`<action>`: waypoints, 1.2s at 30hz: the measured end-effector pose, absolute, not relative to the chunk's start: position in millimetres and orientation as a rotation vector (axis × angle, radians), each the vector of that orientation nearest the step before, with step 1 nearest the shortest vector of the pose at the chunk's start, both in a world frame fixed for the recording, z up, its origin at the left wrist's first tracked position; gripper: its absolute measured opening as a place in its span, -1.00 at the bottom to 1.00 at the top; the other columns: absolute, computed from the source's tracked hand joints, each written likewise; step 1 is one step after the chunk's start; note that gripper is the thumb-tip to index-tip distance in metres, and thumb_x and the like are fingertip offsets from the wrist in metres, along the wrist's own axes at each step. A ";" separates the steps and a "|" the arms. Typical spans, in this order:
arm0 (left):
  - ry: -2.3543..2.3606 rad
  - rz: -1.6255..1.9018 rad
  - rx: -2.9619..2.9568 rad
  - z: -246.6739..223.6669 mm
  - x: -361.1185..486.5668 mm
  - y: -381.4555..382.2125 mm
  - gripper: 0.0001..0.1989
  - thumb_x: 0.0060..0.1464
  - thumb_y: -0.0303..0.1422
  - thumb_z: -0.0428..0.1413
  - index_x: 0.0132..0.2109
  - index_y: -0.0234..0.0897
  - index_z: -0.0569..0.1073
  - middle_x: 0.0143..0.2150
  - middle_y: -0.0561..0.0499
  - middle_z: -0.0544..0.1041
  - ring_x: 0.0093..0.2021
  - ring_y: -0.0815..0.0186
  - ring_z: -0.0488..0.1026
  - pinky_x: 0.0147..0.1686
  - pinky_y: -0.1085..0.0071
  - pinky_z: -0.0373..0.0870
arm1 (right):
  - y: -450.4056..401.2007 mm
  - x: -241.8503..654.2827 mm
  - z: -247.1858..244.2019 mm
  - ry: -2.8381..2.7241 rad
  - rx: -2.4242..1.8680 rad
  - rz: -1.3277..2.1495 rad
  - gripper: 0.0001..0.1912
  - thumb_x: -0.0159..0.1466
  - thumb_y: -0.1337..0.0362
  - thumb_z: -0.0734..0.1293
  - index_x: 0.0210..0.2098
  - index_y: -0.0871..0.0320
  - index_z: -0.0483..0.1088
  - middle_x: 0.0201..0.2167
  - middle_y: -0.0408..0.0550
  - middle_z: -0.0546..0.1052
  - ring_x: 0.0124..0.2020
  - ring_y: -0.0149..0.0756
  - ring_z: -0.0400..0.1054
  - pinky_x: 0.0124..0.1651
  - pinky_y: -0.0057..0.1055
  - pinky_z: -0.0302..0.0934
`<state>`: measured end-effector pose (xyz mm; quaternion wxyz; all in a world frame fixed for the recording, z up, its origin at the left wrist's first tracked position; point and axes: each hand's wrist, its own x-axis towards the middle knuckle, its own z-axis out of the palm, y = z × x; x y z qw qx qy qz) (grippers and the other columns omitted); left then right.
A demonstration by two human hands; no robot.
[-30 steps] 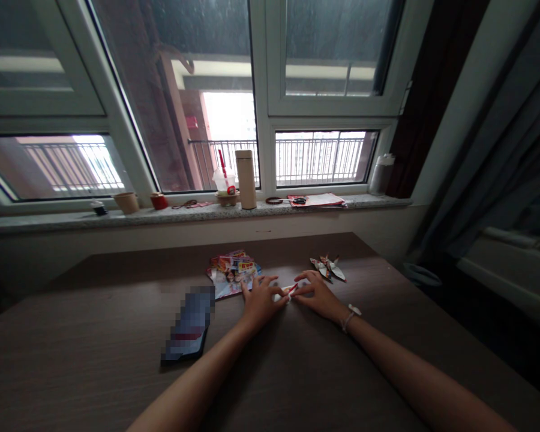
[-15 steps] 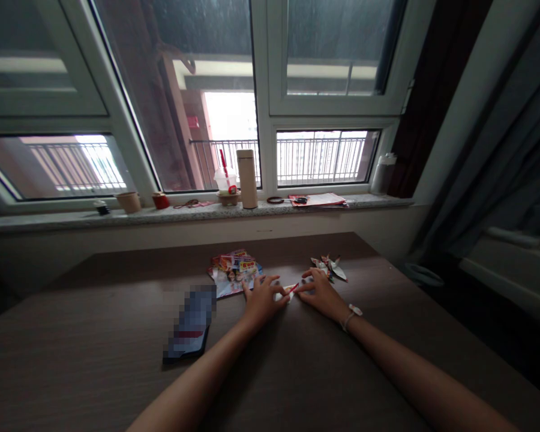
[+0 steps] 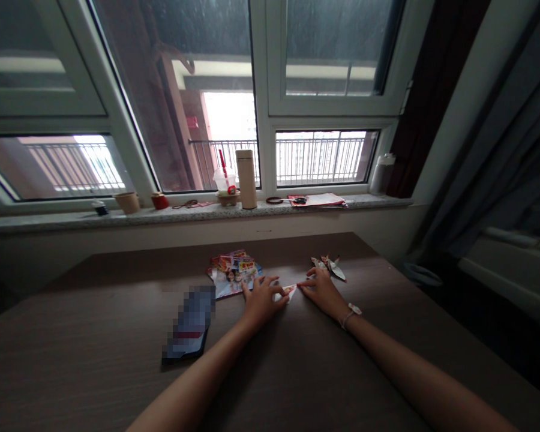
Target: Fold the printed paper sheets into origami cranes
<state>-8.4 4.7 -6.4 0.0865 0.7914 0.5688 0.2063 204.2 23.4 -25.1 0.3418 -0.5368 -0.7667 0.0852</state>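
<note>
A small folded paper (image 3: 290,292), white with red and yellow print, lies on the dark brown table (image 3: 117,312) between my hands. My left hand (image 3: 263,300) holds its left side, thumb and index finger pressed on it. The fingertips of my right hand (image 3: 320,290) touch the paper's right corner, closed together at the tip. Just behind my right hand lie folded paper pieces (image 3: 335,268) with pointed ends. Beyond my left hand is a pile of colourful printed sheets (image 3: 233,273).
A phone (image 3: 191,324) with a blurred screen lies left of my left forearm. On the windowsill (image 3: 180,215) stand a beige flask (image 3: 246,180), a plastic cup with a red straw (image 3: 225,180), a brown paper cup (image 3: 128,203), scissors (image 3: 299,200) on papers and a grey bottle (image 3: 382,174).
The red strip at the paper's right end no longer stands up; the paper shows a flatter, pointed shape. My right fingers have shifted slightly. My left hand has barely moved.
</note>
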 end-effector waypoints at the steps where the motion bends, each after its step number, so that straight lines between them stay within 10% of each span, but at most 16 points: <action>1: 1.696 0.614 2.361 -6.1 -8.4 4.4 -0.87 0.11 -0.15 0.19 -0.22 0.03 0.61 0.25 0.08 0.40 0.30 -0.07 0.14 0.19 -0.48 -0.36 | 22.7 204.4 -25.4 -1.998 -1.381 0.219 -0.80 0.27 0.27 0.33 -0.22 0.08 0.62 -0.06 0.08 0.40 0.07 -0.10 0.25 0.23 -0.11 0.09; 36: 1.702 0.486 2.301 3.4 -15.2 5.9 -0.81 0.10 -0.05 0.16 -0.18 0.16 0.62 0.34 0.11 0.29 0.38 -0.19 -0.01 0.16 -0.51 -0.48 | 11.0 184.4 -16.4 -2.008 -1.580 0.255 -0.64 0.07 0.04 0.46 -0.22 0.11 0.45 -0.05 -0.01 0.40 0.06 -0.11 0.26 0.16 -0.17 0.06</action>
